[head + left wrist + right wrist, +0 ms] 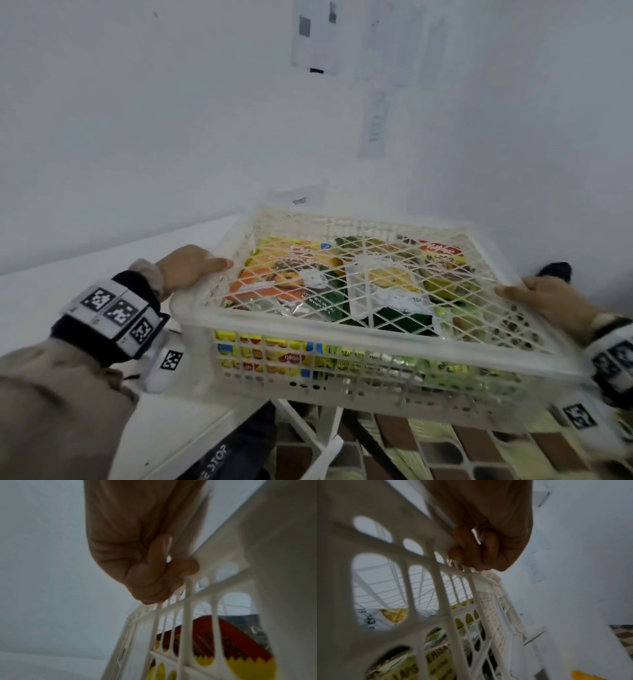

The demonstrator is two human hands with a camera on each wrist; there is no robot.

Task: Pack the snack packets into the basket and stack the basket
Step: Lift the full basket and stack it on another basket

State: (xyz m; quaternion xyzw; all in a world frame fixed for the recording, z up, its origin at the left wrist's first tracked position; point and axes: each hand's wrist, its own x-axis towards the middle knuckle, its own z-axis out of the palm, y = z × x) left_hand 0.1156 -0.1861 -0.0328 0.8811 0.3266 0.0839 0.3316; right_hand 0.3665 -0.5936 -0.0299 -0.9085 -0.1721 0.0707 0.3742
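Note:
A white plastic basket (342,329) holds several snack packets: an orange and yellow one (284,270), a white one (387,284) and a red and yellow one (442,257). A white diamond lattice lies across its top, over the packets. My left hand (191,274) grips the left rim and my right hand (548,294) grips the right rim. The left wrist view shows the left hand (145,568) curled under the basket (188,601) rim, above a red and yellow packet (240,642). In the right wrist view my right hand (479,547) hooks the basket (436,574) rim.
A white table (85,274) runs along the white wall at left; the basket's near side hangs past its edge. Below are white frame legs (308,428) and a brown tiled floor (445,445). A black object (555,270) sits behind my right hand. Papers hang on the wall.

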